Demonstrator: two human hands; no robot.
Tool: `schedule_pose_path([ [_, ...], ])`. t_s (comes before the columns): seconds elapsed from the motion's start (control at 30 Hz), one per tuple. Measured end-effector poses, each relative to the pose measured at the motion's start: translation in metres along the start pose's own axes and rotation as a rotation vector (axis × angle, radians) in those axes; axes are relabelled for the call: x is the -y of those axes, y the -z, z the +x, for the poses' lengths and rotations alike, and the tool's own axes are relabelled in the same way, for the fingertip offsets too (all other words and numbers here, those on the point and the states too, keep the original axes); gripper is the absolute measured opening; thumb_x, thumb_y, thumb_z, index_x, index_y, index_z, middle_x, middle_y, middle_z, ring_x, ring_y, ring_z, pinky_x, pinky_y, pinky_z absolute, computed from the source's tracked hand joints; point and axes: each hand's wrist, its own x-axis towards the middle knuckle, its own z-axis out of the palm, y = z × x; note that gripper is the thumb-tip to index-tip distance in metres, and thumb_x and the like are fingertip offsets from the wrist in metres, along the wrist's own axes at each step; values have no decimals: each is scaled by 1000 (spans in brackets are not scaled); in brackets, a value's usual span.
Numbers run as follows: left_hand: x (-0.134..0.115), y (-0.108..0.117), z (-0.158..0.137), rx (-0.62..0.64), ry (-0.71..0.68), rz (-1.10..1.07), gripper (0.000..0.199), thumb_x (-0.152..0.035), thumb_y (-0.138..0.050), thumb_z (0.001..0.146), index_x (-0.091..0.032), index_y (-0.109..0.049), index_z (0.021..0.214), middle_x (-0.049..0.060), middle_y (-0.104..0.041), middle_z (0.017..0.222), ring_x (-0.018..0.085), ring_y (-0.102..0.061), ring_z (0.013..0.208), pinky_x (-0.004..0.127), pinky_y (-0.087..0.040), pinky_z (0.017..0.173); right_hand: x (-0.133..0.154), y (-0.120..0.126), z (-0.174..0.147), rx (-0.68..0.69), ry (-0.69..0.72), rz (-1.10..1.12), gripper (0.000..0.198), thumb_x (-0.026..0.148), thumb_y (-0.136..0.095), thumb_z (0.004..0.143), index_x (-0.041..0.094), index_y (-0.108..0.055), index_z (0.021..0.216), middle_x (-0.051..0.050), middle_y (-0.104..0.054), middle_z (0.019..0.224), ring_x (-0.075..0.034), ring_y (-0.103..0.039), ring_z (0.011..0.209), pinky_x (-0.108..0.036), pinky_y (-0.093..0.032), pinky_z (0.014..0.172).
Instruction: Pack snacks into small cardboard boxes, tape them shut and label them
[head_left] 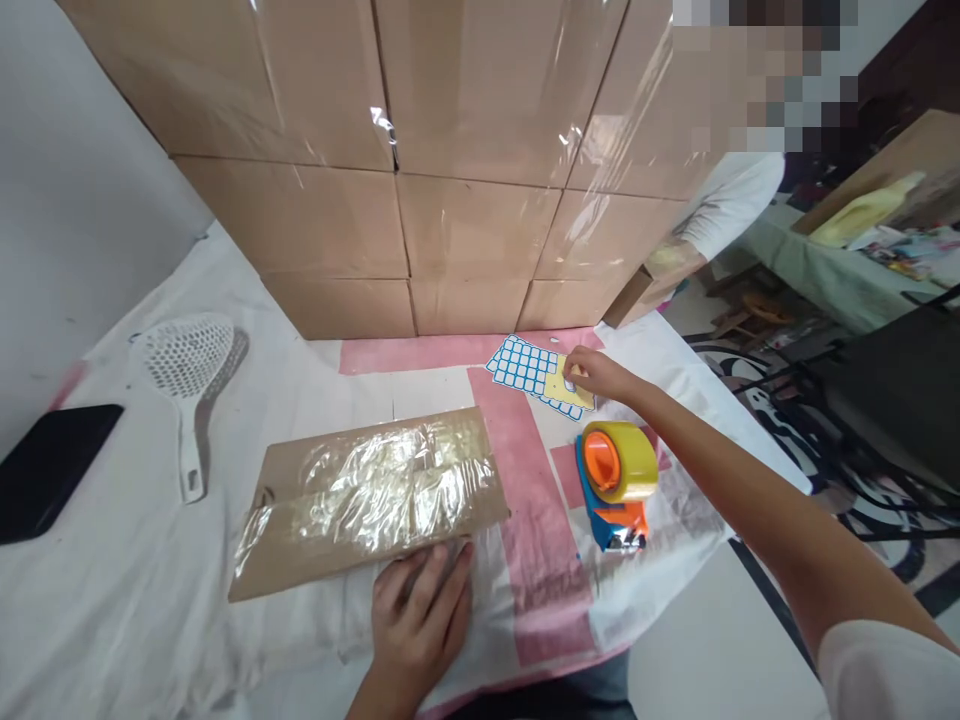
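A flat cardboard box lies on the cloth in front of me, shiny clear tape over its top. My left hand rests against its near edge, fingers loosely bent and slightly apart, thumb hidden. Farther right, my right hand is pinched at a sheet of blue-bordered white labels. A small white label shows at its fingertips, over the bare yellow part of the sheet. Another label sheet lies partly underneath. Between my right forearm and the box stands a tape dispenser with a yellowish roll and orange hub.
Stacked cardboard boxes wall off the table's back. At left lie a white slotted skimmer and a black phone-like slab. A person's white sleeve shows behind the stack. A black chair stands at right.
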Motion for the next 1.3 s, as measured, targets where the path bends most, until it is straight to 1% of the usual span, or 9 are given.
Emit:
schedule_pose_path([
  [0.2,2,3,-1,29,17,-65,29,-10,-70,84,-24,-77,108,12,-68,116,28,-56,105,42,-47,90,7,-2,1,-87,-32,-13,17,29,-56,89,18,-69,94,-6,-71,85,-17,-57,66,-28,-41,63],
  [0.3,3,4,-2,32,16,-77,29,-9,-70,84,-23,-77,109,12,-68,117,28,-57,106,43,-47,91,9,-1,2,-63,-24,-55,18,27,-57,90,19,-70,98,-5,-73,84,-17,-58,64,-27,-38,61],
  [0.4,3,3,-3,40,13,-86,30,-9,-70,84,-22,-76,110,13,-68,118,29,-57,106,43,-47,91,9,-2,0,-10,6,-113,19,25,-61,87,22,-72,102,-5,-75,87,-18,-61,70,-27,-35,63],
  [0.5,3,3,-3,39,9,-84,31,-7,-70,83,-21,-76,110,14,-68,118,28,-57,104,43,-48,90,9,-4,-3,23,29,-144,14,23,-63,85,21,-73,95,-6,-74,94,-20,-63,80,-28,-36,66],
  [0.57,3,3,-3,42,-2,-77,31,-7,-70,82,-21,-76,109,14,-68,119,28,-57,104,43,-48,89,9,-5,-5,25,31,-143,13,21,-61,85,19,-72,90,-8,-72,96,-20,-62,80,-28,-38,67],
  [0.73,3,4,-1,50,-19,-77,32,-6,-71,81,-19,-75,109,15,-67,120,29,-58,103,43,-49,88,8,-8,-6,10,29,-89,22,18,-58,83,16,-72,100,-9,-68,98,-18,-60,75,-29,-44,73],
  [0.97,3,3,0,31,-22,-73,31,-7,-71,83,-18,-74,111,16,-67,120,30,-58,104,45,-50,87,13,-15,-4,-72,-4,-9,7,24,-58,81,18,-61,80,-8,-64,86,-19,-59,75,-30,-45,70],
  [1.17,0,5,-2,20,2,-105,25,-7,-69,84,-19,-74,105,15,-70,120,30,-59,107,45,-50,88,16,-2,-9,-154,-71,30,15,34,-53,87,19,-55,85,-6,-65,83,-17,-56,70,-28,-43,64],
  [1.3,0,5,-3,58,9,-106,24,-7,-67,85,-20,-74,104,14,-71,121,28,-59,108,44,-50,90,10,4,-13,-112,-118,-5,15,33,-53,87,20,-56,82,-3,-62,73,-16,-53,64,-26,-38,59],
])
